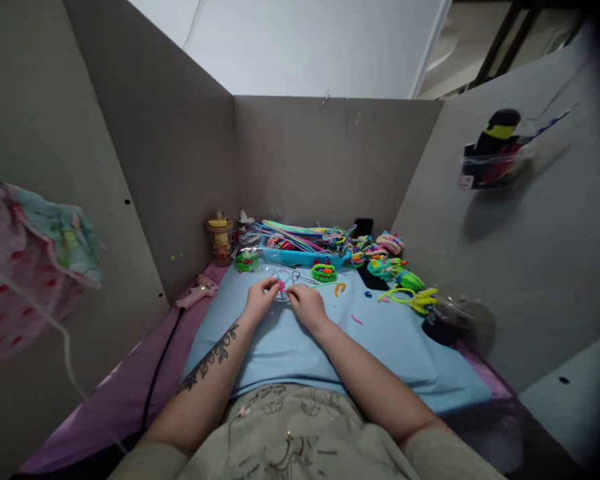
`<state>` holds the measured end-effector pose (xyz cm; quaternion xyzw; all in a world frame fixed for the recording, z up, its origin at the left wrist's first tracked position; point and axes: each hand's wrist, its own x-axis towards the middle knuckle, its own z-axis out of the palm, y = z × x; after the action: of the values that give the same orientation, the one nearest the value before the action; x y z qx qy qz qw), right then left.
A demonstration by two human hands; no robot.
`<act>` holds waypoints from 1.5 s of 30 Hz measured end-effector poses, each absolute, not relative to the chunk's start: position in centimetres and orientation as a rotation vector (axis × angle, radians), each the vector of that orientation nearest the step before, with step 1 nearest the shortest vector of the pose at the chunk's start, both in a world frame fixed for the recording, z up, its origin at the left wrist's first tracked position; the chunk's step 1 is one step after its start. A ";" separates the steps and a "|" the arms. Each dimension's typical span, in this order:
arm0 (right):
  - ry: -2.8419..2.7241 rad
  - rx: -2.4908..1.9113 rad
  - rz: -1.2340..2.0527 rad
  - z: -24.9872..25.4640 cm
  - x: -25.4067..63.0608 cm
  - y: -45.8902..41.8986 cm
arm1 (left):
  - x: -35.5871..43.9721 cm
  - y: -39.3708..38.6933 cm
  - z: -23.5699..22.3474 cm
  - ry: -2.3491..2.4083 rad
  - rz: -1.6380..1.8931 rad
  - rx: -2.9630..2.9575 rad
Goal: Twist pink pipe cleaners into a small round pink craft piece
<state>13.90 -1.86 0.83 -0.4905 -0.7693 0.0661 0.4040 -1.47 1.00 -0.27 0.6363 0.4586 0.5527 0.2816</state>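
My left hand (261, 300) and my right hand (307, 307) meet over the light blue cloth, fingertips nearly touching. Between them is a small bright pink fuzzy piece (281, 285) that looks like twisted pipe cleaner. My left thumb and forefinger pinch it. The right fingers are pressed together at its right side; what exactly they grip is too small to make out. Thin pale blue loops show around and behind the fingertips, partly hidden. Just beyond lie scissors (304, 277) and a green fuzzy piece with an orange and red middle (324, 271).
At the back stands a blue tray (300, 257) full of coloured pipe cleaners. A drink cup (220, 240) and a pink glue gun (200, 291) are at left, its black cord trailing forward. Fuzzy finished pieces (386, 268) and a dark round container (443, 323) sit right. Grey panels enclose three sides.
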 end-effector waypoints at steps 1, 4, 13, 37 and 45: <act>-1.995 -1.252 0.055 1.0 14.0 -2.1 | -1.5 1.1 -0.4 1.233 1.471 1.712; -2.061 -1.284 -0.144 1.4 14.3 -2.4 | -1.5 1.3 -0.7 1.228 1.451 1.715; -2.041 -1.206 -0.078 0.9 15.1 -1.2 | -1.4 1.0 -0.4 1.122 1.369 1.705; -1.885 -1.073 0.033 -0.1 15.7 -0.2 | -1.2 0.3 -0.2 1.085 1.357 1.804; -1.683 -1.364 -0.140 0.4 20.2 2.3 | -1.4 0.7 -0.1 1.089 1.352 1.660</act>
<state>20.17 2.26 0.44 -0.5559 -0.6856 -0.0569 0.4666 -1.41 0.68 -0.09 0.6443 0.4228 0.5247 0.3616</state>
